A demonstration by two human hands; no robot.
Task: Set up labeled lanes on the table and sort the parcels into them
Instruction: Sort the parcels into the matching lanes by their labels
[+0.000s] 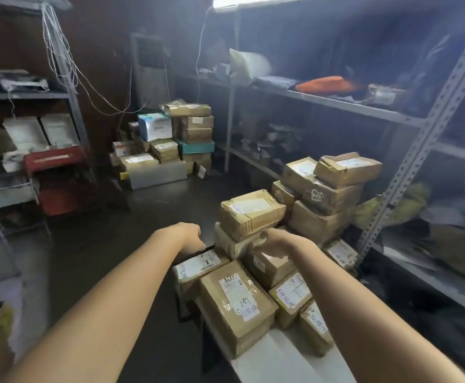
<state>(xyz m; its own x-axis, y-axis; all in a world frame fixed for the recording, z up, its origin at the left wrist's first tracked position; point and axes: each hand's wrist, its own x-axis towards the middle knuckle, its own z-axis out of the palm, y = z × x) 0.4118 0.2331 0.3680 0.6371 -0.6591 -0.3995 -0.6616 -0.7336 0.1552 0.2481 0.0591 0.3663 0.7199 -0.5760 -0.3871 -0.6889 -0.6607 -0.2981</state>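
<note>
Reaching into parcels (237, 297) on surface (281, 363) — right hand (275, 241) curled over box (272, 268), likely for sorting; left hand (192, 239) grip: cannot tell.

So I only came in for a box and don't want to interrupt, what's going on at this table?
A person is reaching over cardboard parcels crowded on the table. The left hand is near a labelled parcel at the far edge, fingers hidden; the right hand lies on a small box beside a two-high stack. No lane markers show yet. Another pile sits by the shelving.
</note>
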